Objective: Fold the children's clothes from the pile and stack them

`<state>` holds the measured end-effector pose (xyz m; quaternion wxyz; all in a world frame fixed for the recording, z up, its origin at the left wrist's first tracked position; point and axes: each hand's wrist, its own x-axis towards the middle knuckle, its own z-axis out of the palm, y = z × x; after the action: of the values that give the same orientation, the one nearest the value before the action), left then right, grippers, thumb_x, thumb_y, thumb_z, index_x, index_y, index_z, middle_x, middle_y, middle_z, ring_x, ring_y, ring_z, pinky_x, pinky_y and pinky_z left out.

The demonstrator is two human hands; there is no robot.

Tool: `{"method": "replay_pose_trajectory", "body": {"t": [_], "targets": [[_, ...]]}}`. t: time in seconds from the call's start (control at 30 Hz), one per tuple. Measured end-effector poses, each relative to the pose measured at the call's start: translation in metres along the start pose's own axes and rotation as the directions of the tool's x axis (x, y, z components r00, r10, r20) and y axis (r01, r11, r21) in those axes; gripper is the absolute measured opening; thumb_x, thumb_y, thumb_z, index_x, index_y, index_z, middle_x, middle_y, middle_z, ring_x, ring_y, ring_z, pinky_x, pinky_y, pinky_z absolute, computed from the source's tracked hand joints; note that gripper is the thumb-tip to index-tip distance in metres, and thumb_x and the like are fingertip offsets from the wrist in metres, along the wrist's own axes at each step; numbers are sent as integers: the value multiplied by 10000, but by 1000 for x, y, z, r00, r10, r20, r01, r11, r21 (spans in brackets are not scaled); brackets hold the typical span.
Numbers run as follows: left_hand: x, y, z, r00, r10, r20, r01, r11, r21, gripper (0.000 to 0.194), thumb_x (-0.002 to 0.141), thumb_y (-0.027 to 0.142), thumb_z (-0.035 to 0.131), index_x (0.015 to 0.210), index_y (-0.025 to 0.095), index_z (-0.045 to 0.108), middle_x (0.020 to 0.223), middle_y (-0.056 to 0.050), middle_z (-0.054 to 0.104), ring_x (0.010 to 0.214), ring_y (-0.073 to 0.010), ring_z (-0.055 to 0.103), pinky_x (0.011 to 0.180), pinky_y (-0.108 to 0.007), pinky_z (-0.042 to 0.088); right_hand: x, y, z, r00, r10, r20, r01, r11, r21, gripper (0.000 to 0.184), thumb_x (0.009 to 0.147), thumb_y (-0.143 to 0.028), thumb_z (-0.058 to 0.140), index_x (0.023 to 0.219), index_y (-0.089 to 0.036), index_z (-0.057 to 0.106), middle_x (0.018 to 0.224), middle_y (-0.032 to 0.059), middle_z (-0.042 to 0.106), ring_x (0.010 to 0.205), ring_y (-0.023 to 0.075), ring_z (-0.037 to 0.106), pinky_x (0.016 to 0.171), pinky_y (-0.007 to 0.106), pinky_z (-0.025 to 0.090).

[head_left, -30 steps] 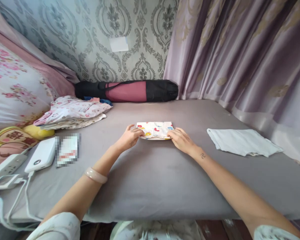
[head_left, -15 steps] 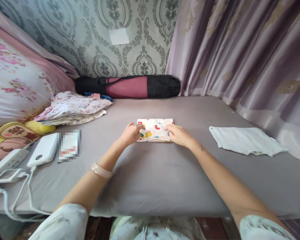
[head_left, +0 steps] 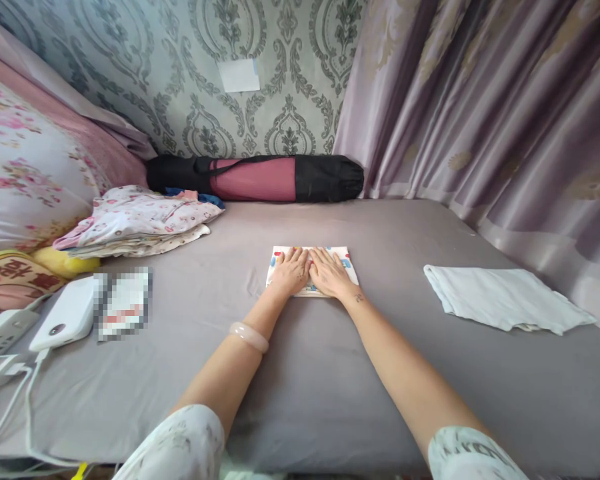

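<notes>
Under your left hand (head_left: 293, 271) and right hand (head_left: 329, 273) lies a folded printed cloth (head_left: 347, 261), soft and matt. The bed sheet (head_left: 300, 373) you press on is smooth, matt grey fabric. Your bangle (head_left: 249, 336) looks glossy and translucent. The power bank (head_left: 64, 322) is smooth white plastic; the curtain (head_left: 480, 100) shows a satin sheen.

A: What lies at the right of the frame?
B: A white cloth (head_left: 505, 307), flat on the grey sheet (head_left: 330, 387), below the curtain (head_left: 480, 100).
A: And the left?
B: A clothes pile (head_left: 140, 220), a power bank (head_left: 65, 320) at lower left, a floral pillow (head_left: 25, 167) above.
A: Top centre?
B: A black-and-red bag (head_left: 255, 179) against the wall.
</notes>
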<state>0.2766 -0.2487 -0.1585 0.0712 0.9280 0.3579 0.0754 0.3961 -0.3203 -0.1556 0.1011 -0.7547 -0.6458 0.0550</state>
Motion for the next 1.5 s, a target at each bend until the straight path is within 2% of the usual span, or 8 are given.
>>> {"method": "replay_pose_trajectory", "body": {"t": [0.3,0.47,0.67,0.8,0.93,1.1,1.33,1.5], "targets": [[1,-2,-4,996,49,-76,-49,999,7,437,994,338,269,1343,168,469,1416,-115,503,1338,-272,386,1091,-477,312,4,0,-2,999,9,-37,-8,1000,27,543,964,-268,240,1478,-143,364,1539,90,359,1422,219,288,1177,444,147],[5,-6,0,994,-34,-108,34,999,0,466,995,326,247,1398,168,419,1513,-113,394,1430,-287,262,1153,-521,200,4,-3,-6,998,15,-54,-13,1000,24,560,961,-262,243,1489,-98,333,1572,109,279,1455,233,208,1184,461,117],[5,-10,2,998,-7,-56,7,1000,4,473,993,314,250,1401,146,421,1485,-114,434,1399,-283,325,1142,-518,240,7,-3,1,999,-2,-35,2,1000,3,562,967,-276,232,1500,-118,321,1560,92,311,1445,225,243,1188,446,109],[5,-9,2,998,-22,-64,23,1000,16,473,997,331,245,1402,164,425,1490,-98,434,1405,-277,321,1144,-514,246,7,-1,-2,1000,6,-23,-6,1000,5,564,969,-276,219,1499,-112,322,1558,88,317,1441,218,251,1187,443,123],[3,-8,0,990,-48,-131,53,998,35,516,1004,368,213,1433,149,399,1524,-107,383,1440,-281,258,1164,-518,202,4,0,-5,997,43,-59,-45,999,-28,579,972,-281,224,1511,-78,281,1583,101,244,1466,222,176,1191,446,96],[2,-9,1,999,-7,-53,10,998,59,520,1000,375,231,1428,136,407,1510,-131,397,1411,-297,315,1146,-525,235,2,-1,-1,999,28,-30,-29,999,-42,571,989,-305,188,1500,-84,316,1563,97,300,1451,222,227,1191,437,105],[1,-8,0,997,-12,-71,16,998,62,503,999,363,243,1409,140,430,1502,-133,409,1402,-286,335,1146,-512,242,3,-1,1,999,27,-35,-29,999,-39,568,988,-304,190,1500,-94,316,1562,89,307,1450,217,228,1187,433,116],[-1,-9,-2,979,-116,-165,129,989,68,528,999,364,205,1411,135,442,1492,-129,428,1422,-280,305,1175,-499,178,1,2,-3,986,140,-92,-147,987,-70,589,974,-297,209,1493,-34,303,1575,129,253,1463,240,179,1188,464,76]]}}
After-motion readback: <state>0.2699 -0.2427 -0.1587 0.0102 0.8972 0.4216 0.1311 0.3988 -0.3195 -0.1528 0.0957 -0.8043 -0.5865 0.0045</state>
